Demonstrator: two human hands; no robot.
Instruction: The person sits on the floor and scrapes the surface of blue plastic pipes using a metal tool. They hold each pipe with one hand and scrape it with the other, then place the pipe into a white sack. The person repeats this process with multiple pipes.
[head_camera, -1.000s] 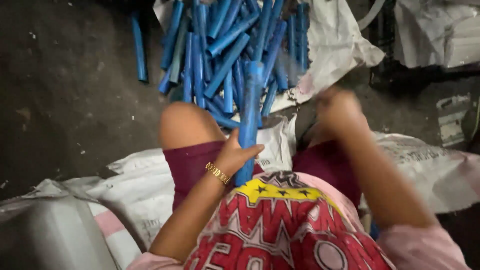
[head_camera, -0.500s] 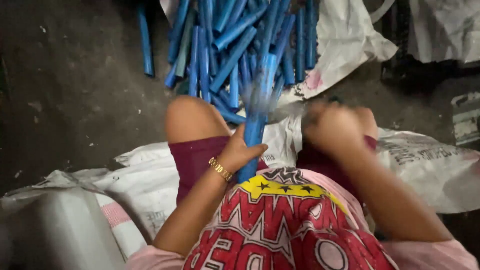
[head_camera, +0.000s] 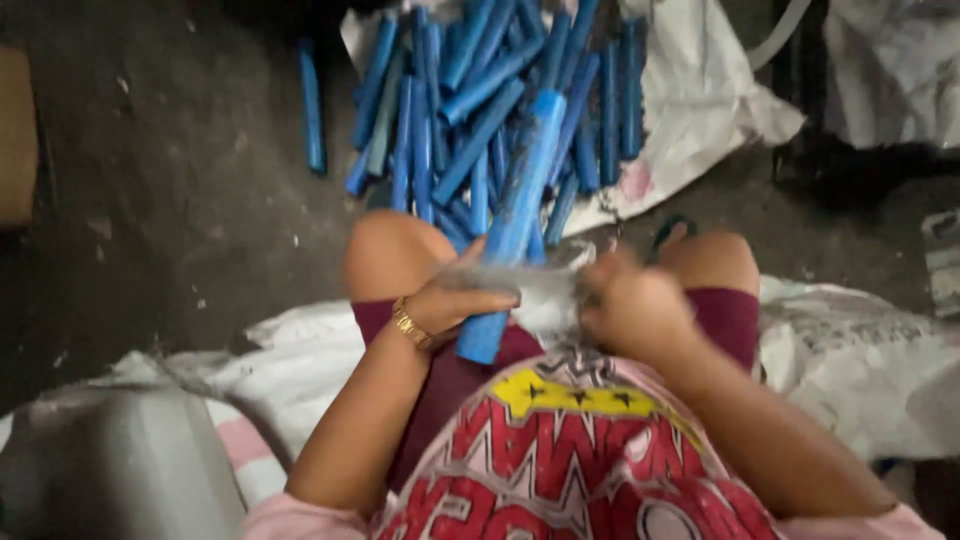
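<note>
My left hand (head_camera: 455, 298), with a gold bracelet on the wrist, grips a long blue tube (head_camera: 520, 200) near its lower end and holds it slanting up over my knees. My right hand (head_camera: 630, 305) is closed just right of the tube, pinching a pale, blurred strip (head_camera: 545, 283) that stretches across to the tube. A heap of similar blue tubes (head_camera: 480, 110) lies on the floor beyond my knees.
A white sack (head_camera: 700, 100) lies under the heap's right side. More white sacks (head_camera: 860, 350) spread around my legs, with a grey one (head_camera: 110, 470) at lower left. One blue tube (head_camera: 312, 105) lies apart on the dark concrete floor.
My right hand has come down from above my right knee to beside the tube and now pulls a pale strip. The tube stays in my left hand.
</note>
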